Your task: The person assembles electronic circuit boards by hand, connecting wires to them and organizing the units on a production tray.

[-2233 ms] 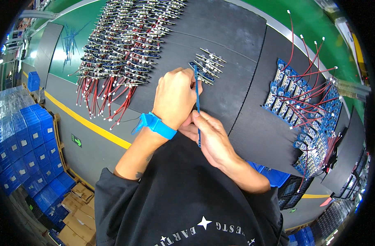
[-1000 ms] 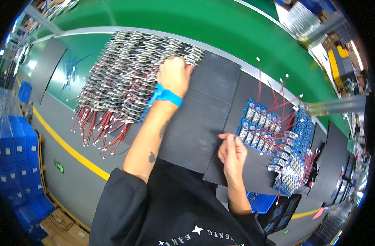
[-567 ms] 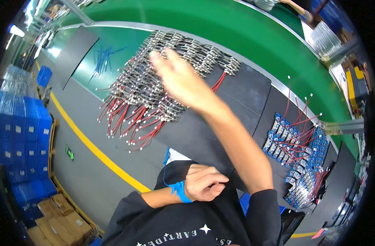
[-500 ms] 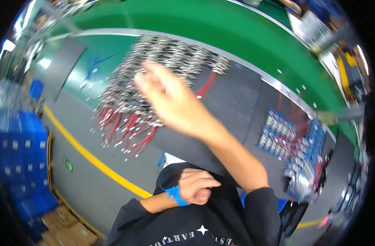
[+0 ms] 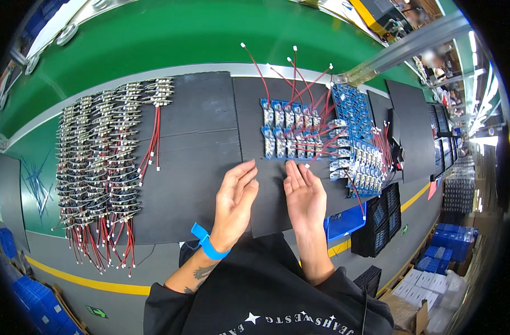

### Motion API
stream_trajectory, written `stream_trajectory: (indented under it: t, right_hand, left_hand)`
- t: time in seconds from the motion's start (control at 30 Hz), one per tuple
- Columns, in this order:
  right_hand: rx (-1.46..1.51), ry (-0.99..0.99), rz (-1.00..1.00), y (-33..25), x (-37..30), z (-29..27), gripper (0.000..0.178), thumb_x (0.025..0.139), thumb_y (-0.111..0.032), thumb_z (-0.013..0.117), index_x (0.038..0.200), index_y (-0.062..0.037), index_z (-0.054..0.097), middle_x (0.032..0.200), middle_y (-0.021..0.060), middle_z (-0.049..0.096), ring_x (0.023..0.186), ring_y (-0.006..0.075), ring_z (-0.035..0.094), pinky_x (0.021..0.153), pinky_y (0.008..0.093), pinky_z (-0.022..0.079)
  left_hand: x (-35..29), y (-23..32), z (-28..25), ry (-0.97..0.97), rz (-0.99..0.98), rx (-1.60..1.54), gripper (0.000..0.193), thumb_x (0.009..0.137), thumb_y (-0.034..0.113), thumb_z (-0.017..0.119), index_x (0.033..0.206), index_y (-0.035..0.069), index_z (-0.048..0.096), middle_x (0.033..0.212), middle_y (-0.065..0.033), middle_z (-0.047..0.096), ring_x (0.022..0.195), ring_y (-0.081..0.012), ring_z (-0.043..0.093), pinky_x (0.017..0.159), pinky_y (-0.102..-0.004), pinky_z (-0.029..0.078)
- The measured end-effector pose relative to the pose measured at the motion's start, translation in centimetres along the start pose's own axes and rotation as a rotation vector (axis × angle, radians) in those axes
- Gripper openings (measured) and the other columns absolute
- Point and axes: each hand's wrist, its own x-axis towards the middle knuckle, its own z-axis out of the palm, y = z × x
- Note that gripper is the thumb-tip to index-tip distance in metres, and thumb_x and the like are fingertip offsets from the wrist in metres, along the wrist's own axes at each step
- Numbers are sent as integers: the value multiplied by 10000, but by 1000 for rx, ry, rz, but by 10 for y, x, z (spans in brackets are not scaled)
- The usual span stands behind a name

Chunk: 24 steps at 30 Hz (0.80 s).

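My left hand (image 5: 235,204), with a blue wrist strap (image 5: 210,244) at its wrist, hovers over the dark mat (image 5: 188,184). Its fingers are stretched out and hold nothing that I can see. Palm up, my right hand (image 5: 306,204) lies a short way to the right, also open, its fingertips just below a panel of blue circuit boards (image 5: 280,118). Red wires (image 5: 295,84) with white plugs run up and sideways from these boards. Further right are more blue boards (image 5: 352,109) and a near group of boards (image 5: 366,164) with silvery parts.
Tightly packed columns of boards (image 5: 96,151) fill the left of the bench, red wires (image 5: 101,240) hanging off its near edge. Blue ties (image 5: 37,187) lie on the green surface further left. A blue bin (image 5: 344,223) and black crates (image 5: 377,218) stand below the right edge.
My view has swung right, toward the blue boards. My right hand has come back from over the packed columns, and my left hand has risen from my lap; both now lie open side by side.
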Motion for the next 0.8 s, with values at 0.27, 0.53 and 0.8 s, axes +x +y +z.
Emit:
stream_trajectory:
  t: [0.27,0.53,0.8]
  right_hand:
    - [-75,-115,36,0,61,6,202,917,-263,644,891,-79,563,820,28,581,736,139,553,678,295,471]
    - [-346,-15,28,-11,24,14,289,953,-246,568,1073,17,591,919,85,654,788,200,634,690,303,504]
    - [-1116,-474,-605,-145,-70,-20,237,889,-128,646,1029,63,651,802,115,684,656,143,638,560,265,496]
  left_hand:
    - [-5,1,-10,61,-105,-34,282,973,93,478,1236,-10,495,1339,-157,482,1232,-269,499,1037,-401,412]
    - [-2,11,-18,122,-179,-166,225,976,98,482,1169,-5,538,1317,-163,495,1216,-276,513,1010,-410,437]
    - [-5,9,-12,27,-200,-39,193,984,113,475,1111,-11,551,1177,-164,590,1066,-269,616,899,-378,507]
